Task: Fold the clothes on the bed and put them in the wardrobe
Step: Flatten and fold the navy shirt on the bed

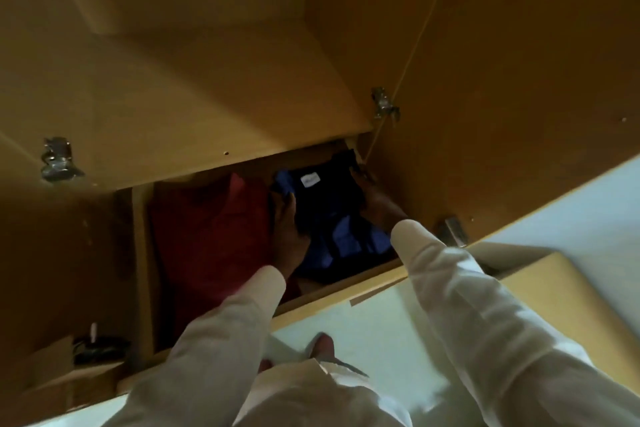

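Item: folded dark garment (329, 204), navy to black with brighter blue panels and a small white label (310, 180) uppermost. Location: low compartment of the open wardrobe (207, 97), right-hand side, just beside a folded red garment (214, 236) that fills the left of the same compartment; the two appear to touch along one edge. Handling: the left hand (287, 229) holds the garment's left edge with the thumb laid over the top, and the right hand (372, 199) holds the right edge with fingertips lapped over the far corner, close to the compartment's side wall. Both hands are closed on the cloth; how far the fingers reach beneath is lost in shadow. Whether the garment rests fully on the compartment floor or hangs just above it cannot be told. White sleeves (467, 288) reach down from the near edge of the view. Step in hand, by judgement: the stowing stage, with the fold complete and the piece being set in its place. Next move, by judgement: lower it flat, square it against the red garment, then slide both hands out sideways without dragging the top layer, since the loose blue panels near the front look liable to shift. Adjacent fittings: metal hinge (384, 104) on the opened door (519, 80).
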Demonstrator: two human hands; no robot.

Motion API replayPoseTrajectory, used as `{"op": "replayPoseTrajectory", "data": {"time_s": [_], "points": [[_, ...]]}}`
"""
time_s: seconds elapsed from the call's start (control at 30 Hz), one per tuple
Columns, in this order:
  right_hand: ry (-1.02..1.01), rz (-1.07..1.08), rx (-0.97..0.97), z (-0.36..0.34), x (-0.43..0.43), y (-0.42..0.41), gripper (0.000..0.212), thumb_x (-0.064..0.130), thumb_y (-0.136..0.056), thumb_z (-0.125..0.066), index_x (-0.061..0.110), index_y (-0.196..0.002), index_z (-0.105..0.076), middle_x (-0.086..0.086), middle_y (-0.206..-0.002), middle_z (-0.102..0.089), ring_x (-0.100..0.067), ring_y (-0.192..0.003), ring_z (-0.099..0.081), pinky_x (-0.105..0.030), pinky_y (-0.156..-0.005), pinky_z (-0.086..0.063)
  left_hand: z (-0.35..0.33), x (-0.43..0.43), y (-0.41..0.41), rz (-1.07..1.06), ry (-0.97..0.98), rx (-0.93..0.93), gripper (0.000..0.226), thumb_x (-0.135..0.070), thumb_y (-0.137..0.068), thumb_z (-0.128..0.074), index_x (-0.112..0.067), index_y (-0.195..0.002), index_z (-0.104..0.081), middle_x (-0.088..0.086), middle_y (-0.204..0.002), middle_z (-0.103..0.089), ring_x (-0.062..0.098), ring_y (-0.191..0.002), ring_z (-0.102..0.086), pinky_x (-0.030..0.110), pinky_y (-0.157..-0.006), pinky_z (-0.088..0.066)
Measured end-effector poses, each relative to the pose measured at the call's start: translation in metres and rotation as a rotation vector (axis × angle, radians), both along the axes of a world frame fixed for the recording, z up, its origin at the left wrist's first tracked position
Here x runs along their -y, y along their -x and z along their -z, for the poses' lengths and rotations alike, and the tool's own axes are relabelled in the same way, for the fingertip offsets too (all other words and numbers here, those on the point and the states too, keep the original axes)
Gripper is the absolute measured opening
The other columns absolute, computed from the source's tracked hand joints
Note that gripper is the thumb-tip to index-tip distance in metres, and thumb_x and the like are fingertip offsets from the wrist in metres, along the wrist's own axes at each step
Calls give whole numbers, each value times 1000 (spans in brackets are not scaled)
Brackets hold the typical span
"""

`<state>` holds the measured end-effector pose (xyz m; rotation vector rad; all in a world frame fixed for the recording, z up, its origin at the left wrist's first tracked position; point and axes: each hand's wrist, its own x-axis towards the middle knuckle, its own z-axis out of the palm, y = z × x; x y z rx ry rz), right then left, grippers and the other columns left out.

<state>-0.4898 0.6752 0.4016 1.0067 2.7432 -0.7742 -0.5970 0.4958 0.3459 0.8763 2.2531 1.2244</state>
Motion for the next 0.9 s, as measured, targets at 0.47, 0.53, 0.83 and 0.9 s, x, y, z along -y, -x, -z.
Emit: {"op": "replayPoseTrajectory", "data": {"time_s": [0.47,0.53,0.83,0.9], "points": [[-5,83,482,54,40,-6,67,21,-96,-55,11,-154,-23,-13,-153,-32,-35,-136,-41,-44,-104,-41,16,4,-1,191,378,-131,64,-1,-82,-65,-19,-140,-48,10,-144,-38,29,-126,-48,35,-102,-44],[-2,60,520,60,38,-13,55,21,-97,-51,11,-149,-35,-13,-150,-39,-33,-135,-42,-41,-105,-40,19,8,-11,361,430,-182,57,-6,-85,-63,-22,-138,-51,9,-134,-47,30,-119,-53,36,-95,-48],[58,-109,443,66,49,-6,64,23,-94,-56,16,-151,-28,-16,-150,-33,-40,-137,-35,-49,-108,-40,24,9,-25,649,734,-505,52,-8,-102,-34,-18,-153,-28,9,-161,-16,33,-146,-19,41,-113,-30],[88,-152,484,72,53,-5,64,26,-94,-54,17,-152,-27,-17,-153,-29,-42,-138,-32,-51,-109,-38,24,13,-23,660,799,-513,53,-7,-101,-35,-16,-153,-28,10,-162,-13,35,-145,-20,43,-114,-31]]}}
